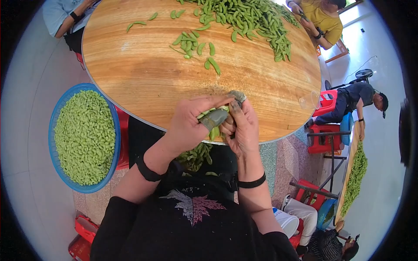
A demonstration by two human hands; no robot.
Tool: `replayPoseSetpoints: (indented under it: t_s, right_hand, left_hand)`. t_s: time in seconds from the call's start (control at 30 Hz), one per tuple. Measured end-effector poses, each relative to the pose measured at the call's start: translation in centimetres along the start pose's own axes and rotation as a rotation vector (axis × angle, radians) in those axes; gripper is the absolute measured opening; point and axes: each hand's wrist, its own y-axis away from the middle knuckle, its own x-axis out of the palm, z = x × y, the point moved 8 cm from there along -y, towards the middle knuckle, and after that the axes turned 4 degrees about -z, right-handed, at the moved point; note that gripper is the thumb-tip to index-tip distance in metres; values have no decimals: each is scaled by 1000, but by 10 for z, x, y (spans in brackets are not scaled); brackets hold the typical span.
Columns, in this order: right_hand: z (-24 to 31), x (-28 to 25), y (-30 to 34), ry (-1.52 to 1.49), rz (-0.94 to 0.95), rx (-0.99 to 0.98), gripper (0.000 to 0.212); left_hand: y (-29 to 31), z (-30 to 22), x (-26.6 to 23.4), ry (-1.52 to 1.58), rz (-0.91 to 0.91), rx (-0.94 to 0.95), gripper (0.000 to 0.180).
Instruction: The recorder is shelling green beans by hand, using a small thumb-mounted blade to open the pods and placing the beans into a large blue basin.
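Note:
My left hand (188, 119) and my right hand (246, 128) meet over the near edge of the round wooden table (143, 71). Closed fingers of the left hand hold green soybean pods (214, 133), parts of which show between the hands. A grey cover (215, 118) sits on a left-hand digit, and another grey cover (237, 95) shows at the right fingertips. The right hand's fingers are pinched against the pods, with thumb and forefinger stained dark. How many pods are gripped is hidden. Below the hands, more green pods or husks (196, 156) lie at my lap.
A blue basket (52, 139) of shelled green beans stands at my left. Loose pods (187, 43) lie mid-table, with a large heap (244, 17) farther back. A clear cup (308, 101) is near the right edge. Other people sit around this table and a second table (343, 200).

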Motion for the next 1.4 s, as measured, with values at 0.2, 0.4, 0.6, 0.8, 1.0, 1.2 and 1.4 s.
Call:
replayPoseSetpoints:
  t_s: [0.2,0.4,0.6,0.8,1.0,1.2,1.4]
  right_hand:
    - [1,22,1,-13,17,-30,17]
    - [5,3,-1,91,-89,-65,14]
    - [-13,-6,-5,-215,-73,154,9]
    - [-22,-8,-7,-388,-145,243,7]
    - [13,10,-5,236,-102,-80,8]
    - [32,41,2,584,85,-173,10]
    - [38,61,-2,1066,299,-426,17]
  left_hand:
    - [17,47,7,981,-89,-563,34]
    - [-4,0,-3,-203,42,5,36]
    - [-1,-1,0,-172,32,40,33]
    - [1,1,-7,-180,-97,49,23]
    - [20,57,12,637,-52,-627,14]
    - [25,43,8,839,30,-770,11]
    - [27,30,5,1048,87,-661,13]
